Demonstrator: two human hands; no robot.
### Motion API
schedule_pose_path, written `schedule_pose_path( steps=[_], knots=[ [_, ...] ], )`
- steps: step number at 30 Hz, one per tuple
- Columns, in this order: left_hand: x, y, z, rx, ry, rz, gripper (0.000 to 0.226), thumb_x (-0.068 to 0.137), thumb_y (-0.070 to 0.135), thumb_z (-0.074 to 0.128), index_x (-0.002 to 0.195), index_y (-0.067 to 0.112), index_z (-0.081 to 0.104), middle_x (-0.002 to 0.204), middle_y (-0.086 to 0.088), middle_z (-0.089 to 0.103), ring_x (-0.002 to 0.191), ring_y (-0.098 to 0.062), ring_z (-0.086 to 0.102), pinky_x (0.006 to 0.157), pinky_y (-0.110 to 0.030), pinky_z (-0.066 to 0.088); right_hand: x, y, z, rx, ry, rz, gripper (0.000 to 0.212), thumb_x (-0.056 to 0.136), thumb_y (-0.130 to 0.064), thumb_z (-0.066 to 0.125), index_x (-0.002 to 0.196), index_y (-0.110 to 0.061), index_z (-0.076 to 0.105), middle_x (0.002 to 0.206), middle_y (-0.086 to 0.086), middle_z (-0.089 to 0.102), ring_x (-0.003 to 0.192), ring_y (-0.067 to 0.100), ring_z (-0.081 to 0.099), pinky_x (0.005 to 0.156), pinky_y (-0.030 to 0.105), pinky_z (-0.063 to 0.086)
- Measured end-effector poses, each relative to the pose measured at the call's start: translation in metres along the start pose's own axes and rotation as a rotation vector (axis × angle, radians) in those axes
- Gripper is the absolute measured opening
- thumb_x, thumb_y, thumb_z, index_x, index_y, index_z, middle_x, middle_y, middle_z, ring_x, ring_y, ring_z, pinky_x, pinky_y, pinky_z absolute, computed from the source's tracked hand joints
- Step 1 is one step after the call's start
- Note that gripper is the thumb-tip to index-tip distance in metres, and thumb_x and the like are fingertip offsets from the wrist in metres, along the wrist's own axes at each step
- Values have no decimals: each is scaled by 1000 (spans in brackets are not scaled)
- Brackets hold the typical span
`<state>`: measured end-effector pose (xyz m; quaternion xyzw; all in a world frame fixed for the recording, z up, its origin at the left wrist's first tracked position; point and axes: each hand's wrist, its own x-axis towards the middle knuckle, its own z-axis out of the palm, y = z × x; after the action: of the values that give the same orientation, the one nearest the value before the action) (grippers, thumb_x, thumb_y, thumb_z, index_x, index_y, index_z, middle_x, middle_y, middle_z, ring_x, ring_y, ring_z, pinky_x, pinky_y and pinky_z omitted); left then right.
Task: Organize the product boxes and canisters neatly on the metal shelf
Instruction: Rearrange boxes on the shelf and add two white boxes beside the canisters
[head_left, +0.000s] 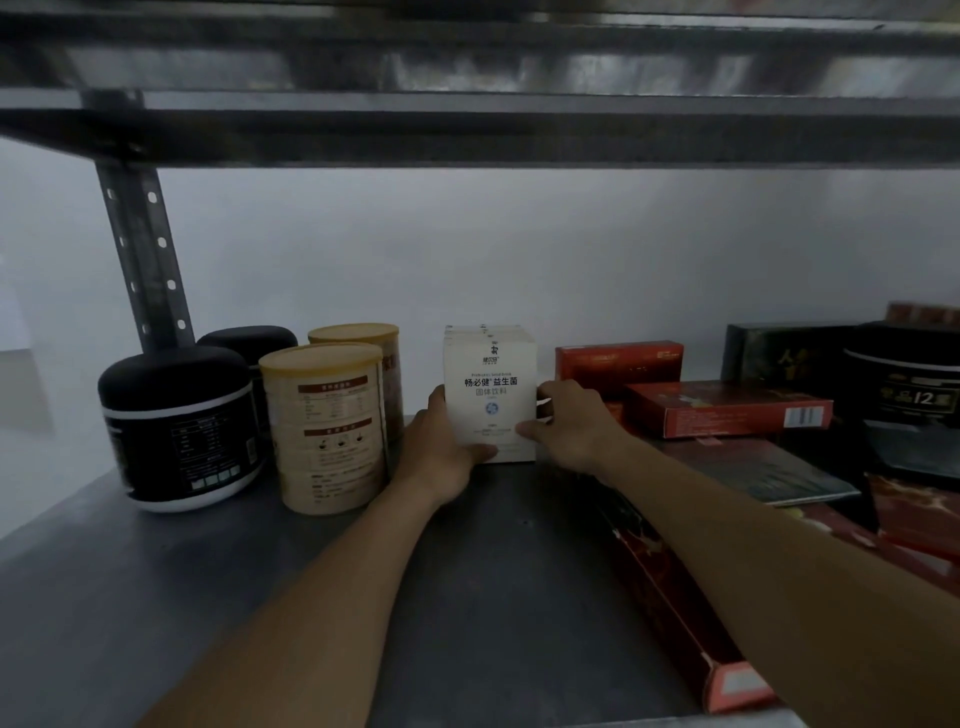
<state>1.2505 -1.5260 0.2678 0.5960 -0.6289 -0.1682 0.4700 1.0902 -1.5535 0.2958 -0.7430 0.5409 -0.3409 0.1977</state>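
Observation:
A white box (489, 379) stands upright at the middle back of the grey metal shelf (493, 597), with more white boxes lined up behind it. My left hand (441, 447) grips its lower left edge, thumb across the front bottom. My right hand (571, 421) grips its right side, thumb on the front face. Left of the box stand two beige canisters (327, 426) and two black jars (179, 426). Red boxes (727, 410) lie stacked to the right.
A perforated steel upright (143, 260) rises at the back left, and an upper shelf (467, 130) hangs low overhead. Dark boxes and a black canister (904, 384) crowd the far right. A long red box (685, 623) lies along my right forearm. White wall behind.

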Motion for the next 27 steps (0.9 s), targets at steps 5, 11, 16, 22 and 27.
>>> schedule_pose_path(
  steps=[5,11,16,22,27],
  knots=[
    [-1,0,0,-11,-11,1,76,74,12,81,136,24,40,136,-1,56,125,-24,53,101,-43,48,-2,-2,0,17,1,10,44,91,-16,68,132,-8,53,130,11,60,115,28,60,92,35,55],
    [-2,2,0,-1,-4,-4,75,74,13,82,135,23,40,135,-3,57,123,-25,54,101,-44,48,-4,-4,-1,4,13,7,43,92,-14,67,132,-7,54,131,12,58,116,28,59,95,36,53],
    [-3,3,-1,-8,-11,-16,75,76,13,80,138,23,38,138,-3,54,126,-25,52,103,-43,47,-2,-3,-1,-5,11,8,47,91,-17,68,134,-7,52,130,11,59,115,26,60,95,37,53],
    [-7,6,-2,-51,-2,-50,70,82,17,76,140,22,37,140,-3,53,126,-24,51,105,-43,45,-2,-3,0,49,6,45,60,89,-21,72,141,-8,45,128,10,60,113,24,60,94,35,53],
    [-14,13,-6,-47,-8,-71,65,85,17,72,139,20,37,138,-4,54,124,-24,53,96,-32,45,-9,-11,-6,65,83,65,67,87,-22,73,144,-6,40,128,11,59,112,21,58,84,25,46]
  ],
)
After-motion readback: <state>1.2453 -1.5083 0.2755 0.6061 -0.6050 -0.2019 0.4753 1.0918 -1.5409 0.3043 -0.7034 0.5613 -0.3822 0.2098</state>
